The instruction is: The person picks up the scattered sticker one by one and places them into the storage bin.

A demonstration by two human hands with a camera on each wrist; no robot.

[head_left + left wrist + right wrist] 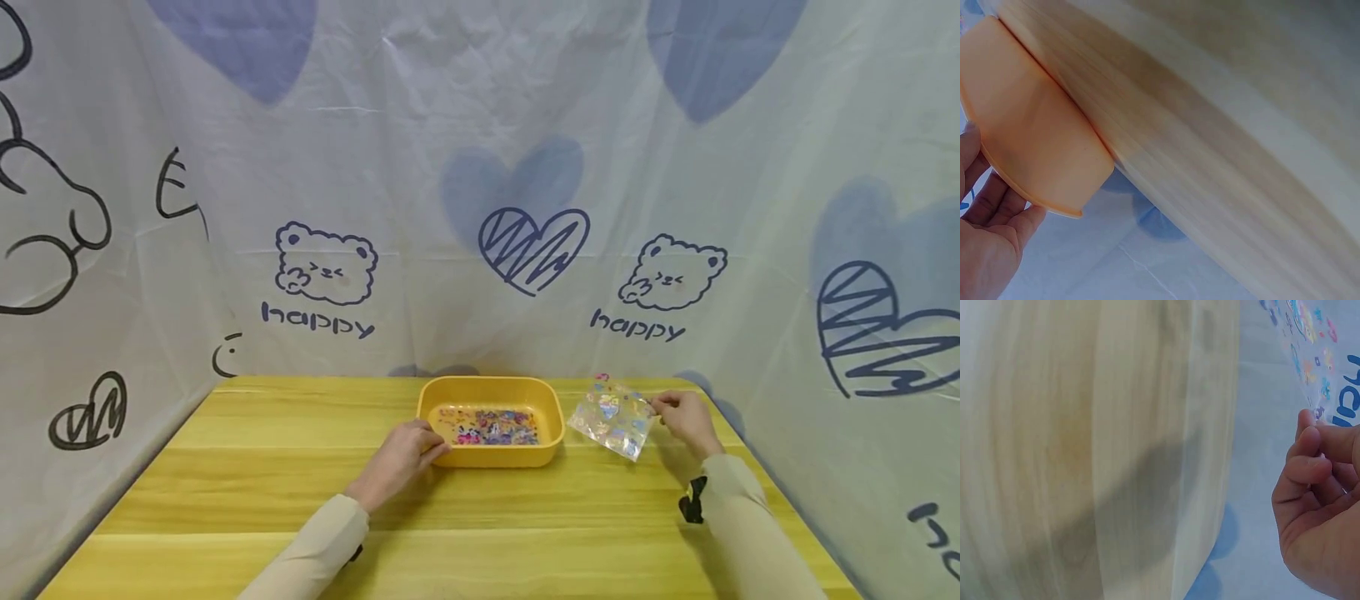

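Observation:
A yellow plastic basin [483,456] stands at the back middle of the table, with many small colourful pieces [498,427] spread over its floor. My left hand [401,454] grips the basin's near left rim; in the left wrist view its fingers [1025,222] curl over the edge of the orange-looking wall [1041,119]. To the right of the basin, my right hand [684,418] pinches the corner of a clear plastic bag [615,419] printed with coloured pictures. In the right wrist view, thumb and fingertips [1310,434] meet at the bag's [1310,356] lower end.
The wood-grain table [300,467] reaches back to a white cloth backdrop [420,167] with blue hearts and bear drawings. Cloth also hangs along the left and right sides. A black band with a bow-like shape [693,500] is on the right wrist.

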